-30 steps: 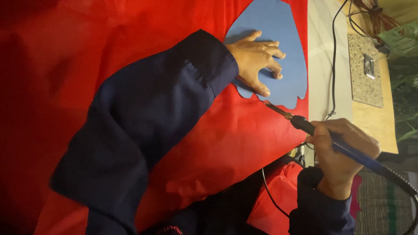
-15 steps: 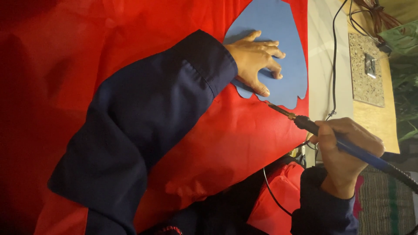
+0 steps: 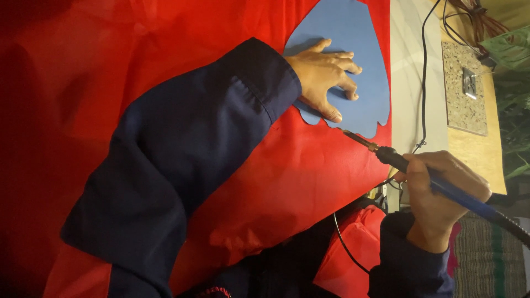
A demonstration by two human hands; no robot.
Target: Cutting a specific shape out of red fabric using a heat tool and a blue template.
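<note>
Pressing flat on a blue template (image 3: 359, 49) with the left hand (image 3: 323, 77), fingers (image 3: 345, 69) spread a little apart and palm down, thumb close to the scalloped lower edge. Template lying on a wide sheet of red fabric (image 3: 165, 72) that covers most of the view. Holding a blue-handled hot tool (image 3: 441, 185) in the right hand (image 3: 436, 193), fingers wrapped tight around the handle like a pen grip, metal tip (image 3: 353, 137) touching or just at the template's lower edge, beside the thumb. Judging progress: tip sits along the wavy bottom edge, roughly midway between its left and right corners, so seemingly part of the outline traced and part left; no plain cut line visible in the fabric, so hard to say how much is finished. Top of the template cut off by the frame. Exact contact between tip and fabric too small to confirm. Dark blue sleeve (image 3: 182, 176) covering a large stretch of fabric and hiding whatever lies beneath. Black cord (image 3: 424, 72) running over a pale tabletop (image 3: 406, 66) at the right, near a speckled slab (image 3: 461, 88); far corner cluttered and unclear. More red fabric (image 3: 353, 248) bunched below, near the right wrist.
</note>
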